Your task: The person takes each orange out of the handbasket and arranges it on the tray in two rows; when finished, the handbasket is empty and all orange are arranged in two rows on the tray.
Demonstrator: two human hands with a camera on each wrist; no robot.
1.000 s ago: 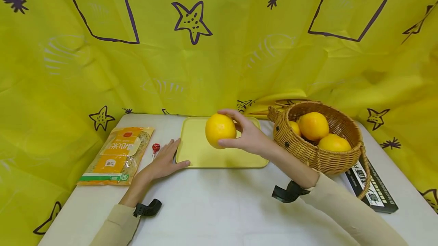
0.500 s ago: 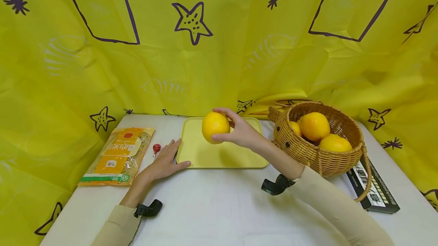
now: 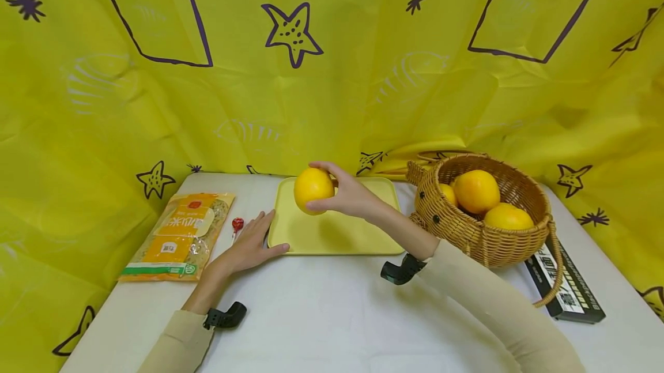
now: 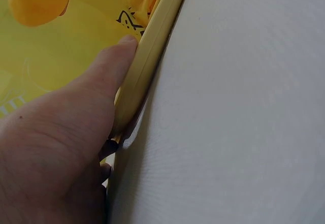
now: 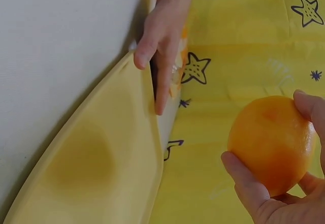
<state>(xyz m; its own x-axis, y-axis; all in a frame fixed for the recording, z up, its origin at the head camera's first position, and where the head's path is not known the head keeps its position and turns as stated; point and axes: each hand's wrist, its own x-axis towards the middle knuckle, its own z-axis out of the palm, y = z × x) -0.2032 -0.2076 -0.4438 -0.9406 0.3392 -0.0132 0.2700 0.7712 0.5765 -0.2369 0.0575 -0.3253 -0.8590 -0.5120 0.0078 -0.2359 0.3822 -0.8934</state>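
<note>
My right hand (image 3: 351,193) grips an orange (image 3: 313,191) between thumb and fingers, above the pale yellow tray (image 3: 306,236). In the right wrist view the orange (image 5: 271,145) hangs apart from the tray (image 5: 129,178), which bears a shadow. With straight, spread fingers, my left hand (image 3: 251,246) touches the tray's near left corner. The left wrist view has its thumb (image 4: 114,64) lying along the tray rim (image 4: 147,64); the other fingers are mostly hidden there. A wicker basket (image 3: 467,239) at the right holds several more oranges (image 3: 477,191).
Left of the tray lie a bag of grain (image 3: 176,237) and a red lollipop (image 3: 237,224). A black box (image 3: 568,289) lies partly beneath the basket and its handle. Behind the white table (image 3: 321,315) hangs a yellow patterned cloth (image 3: 332,102).
My right hand has carried the orange leftward and slightly farther away over the tray. The left hand stays at the tray corner.
</note>
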